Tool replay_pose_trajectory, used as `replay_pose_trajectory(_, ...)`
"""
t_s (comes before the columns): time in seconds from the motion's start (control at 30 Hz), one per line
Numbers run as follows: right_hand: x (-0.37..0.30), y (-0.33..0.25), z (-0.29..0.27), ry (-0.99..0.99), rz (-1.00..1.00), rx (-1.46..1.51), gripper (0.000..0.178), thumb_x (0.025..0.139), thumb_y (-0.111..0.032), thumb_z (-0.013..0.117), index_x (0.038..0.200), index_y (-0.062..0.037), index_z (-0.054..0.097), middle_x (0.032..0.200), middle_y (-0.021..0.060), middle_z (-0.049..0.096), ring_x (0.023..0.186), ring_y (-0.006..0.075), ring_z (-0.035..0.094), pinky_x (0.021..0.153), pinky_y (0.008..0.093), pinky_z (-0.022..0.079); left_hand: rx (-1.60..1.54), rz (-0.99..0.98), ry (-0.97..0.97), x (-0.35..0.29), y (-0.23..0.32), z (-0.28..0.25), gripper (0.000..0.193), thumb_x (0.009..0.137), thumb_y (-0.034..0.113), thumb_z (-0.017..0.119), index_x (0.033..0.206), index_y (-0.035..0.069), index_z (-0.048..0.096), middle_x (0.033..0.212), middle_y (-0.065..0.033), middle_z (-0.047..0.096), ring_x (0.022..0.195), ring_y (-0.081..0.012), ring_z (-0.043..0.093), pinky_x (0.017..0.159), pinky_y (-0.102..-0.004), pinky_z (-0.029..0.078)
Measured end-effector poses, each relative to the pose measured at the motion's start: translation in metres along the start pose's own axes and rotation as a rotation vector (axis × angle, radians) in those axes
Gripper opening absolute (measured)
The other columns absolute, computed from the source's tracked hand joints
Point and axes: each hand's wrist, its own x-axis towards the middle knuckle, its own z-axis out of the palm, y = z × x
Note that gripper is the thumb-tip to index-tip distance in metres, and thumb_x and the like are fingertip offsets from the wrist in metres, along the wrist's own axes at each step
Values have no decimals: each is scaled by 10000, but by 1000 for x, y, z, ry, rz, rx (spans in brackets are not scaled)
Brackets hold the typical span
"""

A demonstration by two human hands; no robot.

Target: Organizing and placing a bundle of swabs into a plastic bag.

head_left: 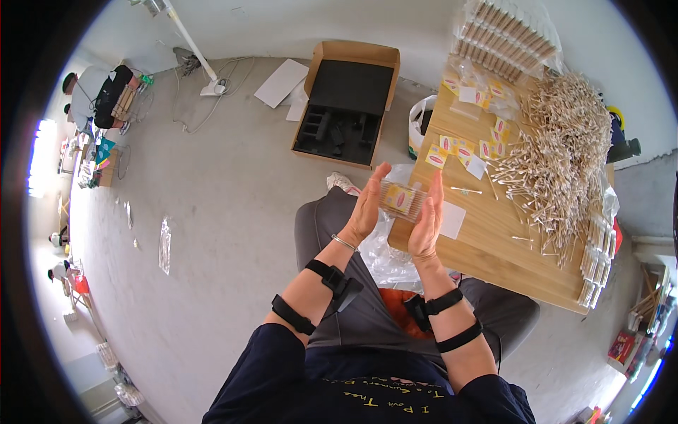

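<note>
Head view: a seated person holds both hands up over the lap, palms facing each other.
Left hand (364,209): flat and upright, fingers straight and together, pressed against the left end of a small clear packet; a thin bracelet circles the wrist.
Right hand (426,220): likewise flat with fingers extended, pressed against the packet's right end, so the packet is squeezed between the two palms rather than gripped by curled fingers.
Packet of cotton swabs (401,200): clear bag with a yellow and red label, held in the air just off the near left corner of the table, above a loose sheet of clear plastic (385,249) on the lap.
Forearms: each carries two black straps (332,275) with a small black unit.
Table (487,244): light wood, on the person's right.
White card (452,220): lies on the table just beside the right hand.
Yellow labels (459,150): scattered across the far part of the table.
Loose cotton swabs (561,152): a large heap on the right half of the table, a few strays lying apart near the centre.
Filled packets (505,35): stacked at the far end; more lie along the right edge.
Cardboard box (347,102): open on the grey floor beyond the knees, lined with black foam.
White bag (421,124): on the floor against the table's far left side.
</note>
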Motion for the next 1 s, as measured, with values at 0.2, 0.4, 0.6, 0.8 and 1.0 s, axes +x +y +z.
replay_pose_trajectory(0.2,-1,2,15,28,-4,97,649,1050,-284,391,1593,10,192,1675,183,162,1562,283,104,1253,398,76,-23,-23,8,0,2,2,723,1075,579,241,1556,51,356,1569,-117,415,1472,-232,342,1219,-352,236)
replay_pose_trajectory(0.4,2,5,23,29,2,138,652,1055,-309,396,1591,9,201,1672,178,172,1559,275,116,1252,396,82,-69,-15,-23,0,1,1,722,1085,555,257,1556,12,327,1579,-150,392,1491,-253,309,1221,-347,206)
replay_pose_trajectory(0.6,2,7,25,17,28,101,633,1045,-266,427,1578,14,231,1656,193,206,1545,290,160,1241,400,128,-118,-44,-15,0,3,0,721,1084,554,275,1551,9,337,1562,-148,416,1472,-245,336,1205,-339,235)
replay_pose_trajectory(0.8,0,6,23,7,44,37,615,1036,-223,458,1566,19,261,1639,207,241,1531,305,204,1230,405,175,-102,6,-38,0,3,1,658,1100,497,291,1544,16,355,1535,-142,448,1447,-236,368,1195,-341,256)
replay_pose_trajectory(1.0,4,4,14,-50,-65,-223,631,943,-41,559,1528,23,330,1606,176,325,1474,289,324,1189,419,275,94,-2,97,2,-8,-2,553,1109,382,353,1524,17,382,1521,-179,459,1441,-296,382,1192,-360,262)
